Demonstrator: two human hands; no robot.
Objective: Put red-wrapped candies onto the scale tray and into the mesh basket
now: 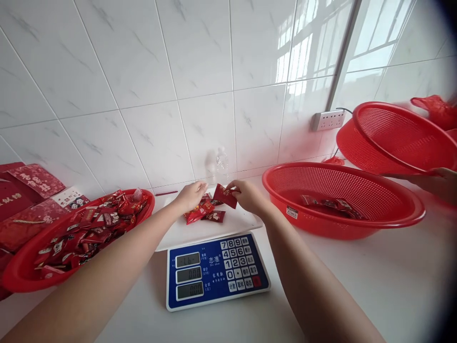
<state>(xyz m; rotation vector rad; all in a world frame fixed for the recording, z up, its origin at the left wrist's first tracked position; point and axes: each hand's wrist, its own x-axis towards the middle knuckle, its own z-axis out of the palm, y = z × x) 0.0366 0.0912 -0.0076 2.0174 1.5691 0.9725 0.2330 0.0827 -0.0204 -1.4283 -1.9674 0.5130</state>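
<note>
My right hand (246, 194) pinches a small red snack packet (224, 196) by its right side, just above the white pan (182, 235) of a blue-faced digital scale (218, 271). Over the left part of the pan is my left hand (193, 194), its fingers curled together; whatever they hold is hidden. Several red snack packets (200, 212) lie in a loose pile on the pan, beneath and between both hands.
At left, a red basket (10, 274) is heaped with packets, beside red printed boxes (39, 183). A red basket (321, 228) at right holds a few. Another person's hand (442, 183) grips a tilted basket (403, 138). A clear bottle (222, 162) stands by the wall.
</note>
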